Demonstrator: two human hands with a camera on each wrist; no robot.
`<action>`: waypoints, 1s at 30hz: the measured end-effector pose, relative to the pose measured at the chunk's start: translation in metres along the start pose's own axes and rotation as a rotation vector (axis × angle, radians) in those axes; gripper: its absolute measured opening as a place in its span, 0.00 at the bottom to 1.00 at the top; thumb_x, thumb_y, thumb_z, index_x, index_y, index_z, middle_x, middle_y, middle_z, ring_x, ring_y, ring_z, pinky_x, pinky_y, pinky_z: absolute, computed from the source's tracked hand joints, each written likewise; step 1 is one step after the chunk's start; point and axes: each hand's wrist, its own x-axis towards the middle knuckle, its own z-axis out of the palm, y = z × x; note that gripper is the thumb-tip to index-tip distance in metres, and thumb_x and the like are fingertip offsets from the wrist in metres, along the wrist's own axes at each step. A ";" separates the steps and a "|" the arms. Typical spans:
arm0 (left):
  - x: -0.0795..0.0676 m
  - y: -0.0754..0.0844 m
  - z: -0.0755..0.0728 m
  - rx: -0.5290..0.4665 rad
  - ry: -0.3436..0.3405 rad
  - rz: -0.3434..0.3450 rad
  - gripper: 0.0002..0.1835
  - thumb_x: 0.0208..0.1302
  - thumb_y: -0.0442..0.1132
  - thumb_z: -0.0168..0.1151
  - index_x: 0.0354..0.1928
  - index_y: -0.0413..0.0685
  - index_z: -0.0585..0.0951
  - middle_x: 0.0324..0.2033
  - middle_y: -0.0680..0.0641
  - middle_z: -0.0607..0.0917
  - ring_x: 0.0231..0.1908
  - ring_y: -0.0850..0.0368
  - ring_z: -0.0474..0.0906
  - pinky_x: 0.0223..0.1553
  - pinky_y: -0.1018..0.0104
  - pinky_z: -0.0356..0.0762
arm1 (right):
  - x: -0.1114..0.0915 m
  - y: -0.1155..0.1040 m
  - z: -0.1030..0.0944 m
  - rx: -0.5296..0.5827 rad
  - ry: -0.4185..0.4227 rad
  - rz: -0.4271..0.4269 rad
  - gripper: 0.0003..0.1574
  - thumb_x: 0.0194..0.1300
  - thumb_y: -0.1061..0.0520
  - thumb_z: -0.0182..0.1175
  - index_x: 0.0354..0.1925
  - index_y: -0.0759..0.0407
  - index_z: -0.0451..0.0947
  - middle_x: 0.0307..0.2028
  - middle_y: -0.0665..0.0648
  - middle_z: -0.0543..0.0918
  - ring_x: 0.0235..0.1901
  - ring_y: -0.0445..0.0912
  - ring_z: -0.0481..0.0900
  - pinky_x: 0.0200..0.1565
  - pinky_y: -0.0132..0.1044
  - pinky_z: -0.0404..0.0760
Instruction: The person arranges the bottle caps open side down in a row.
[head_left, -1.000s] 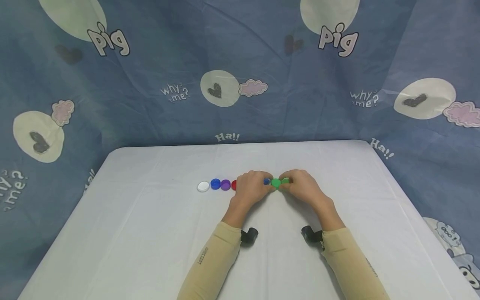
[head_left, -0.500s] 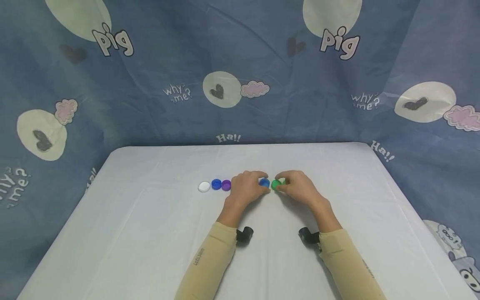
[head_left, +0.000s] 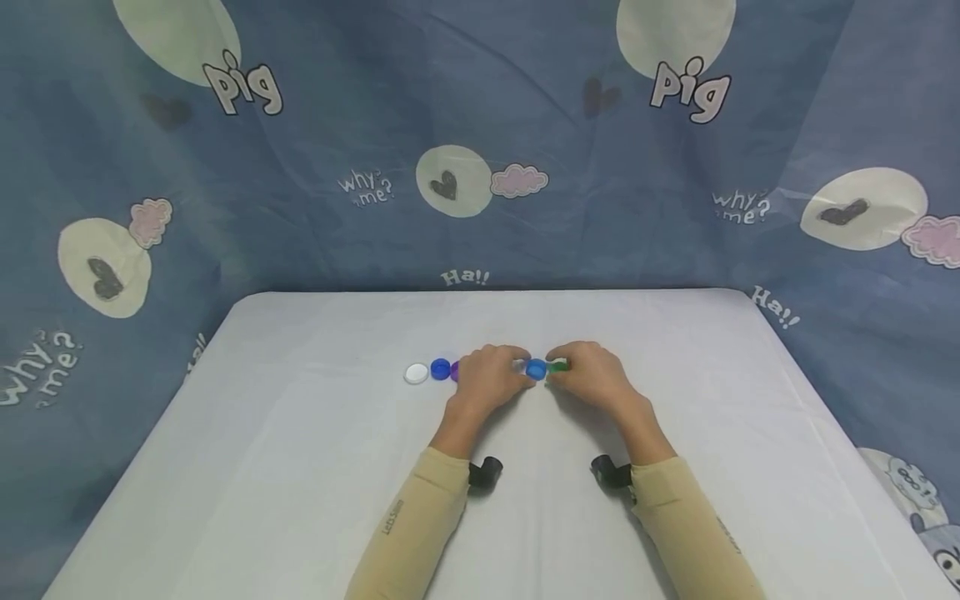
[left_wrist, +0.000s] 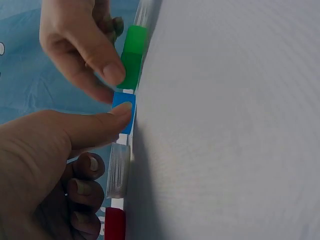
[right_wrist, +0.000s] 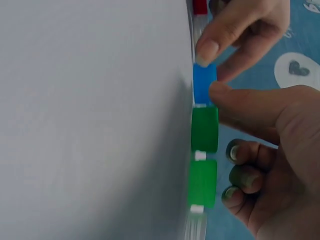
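Blue bottle cap (head_left: 536, 369) pinched by left hand (head_left: 489, 378).
Whether it is also gripped by the right hand (head_left: 592, 375) alongside cannot be told.

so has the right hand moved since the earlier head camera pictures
Yes, to the person's left: in the head view, the right hand has shifted that way against the middle "Ha!!" print on the backdrop.

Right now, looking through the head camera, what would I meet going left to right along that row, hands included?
White cap, dark blue cap, partly hidden purple cap, left hand, light blue cap, right hand.
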 end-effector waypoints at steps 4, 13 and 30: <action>0.000 0.002 0.004 0.017 0.018 0.021 0.19 0.55 0.56 0.72 0.49 0.63 0.87 0.44 0.52 0.90 0.40 0.47 0.86 0.32 0.57 0.76 | 0.002 -0.003 0.006 -0.033 -0.005 -0.002 0.20 0.59 0.48 0.70 0.50 0.52 0.86 0.50 0.54 0.88 0.53 0.54 0.83 0.54 0.54 0.79; -0.001 0.003 0.004 0.018 0.048 0.053 0.16 0.56 0.55 0.72 0.46 0.62 0.89 0.39 0.52 0.91 0.33 0.49 0.86 0.26 0.61 0.73 | 0.003 -0.006 0.008 -0.002 -0.002 -0.016 0.21 0.58 0.51 0.71 0.50 0.55 0.86 0.49 0.56 0.88 0.50 0.53 0.84 0.53 0.51 0.80; 0.003 0.000 -0.004 0.001 0.059 0.096 0.17 0.57 0.54 0.72 0.50 0.69 0.86 0.33 0.57 0.89 0.23 0.59 0.74 0.22 0.65 0.67 | 0.006 0.001 0.003 0.179 0.018 -0.036 0.18 0.62 0.47 0.67 0.46 0.55 0.85 0.27 0.52 0.80 0.23 0.44 0.72 0.27 0.36 0.72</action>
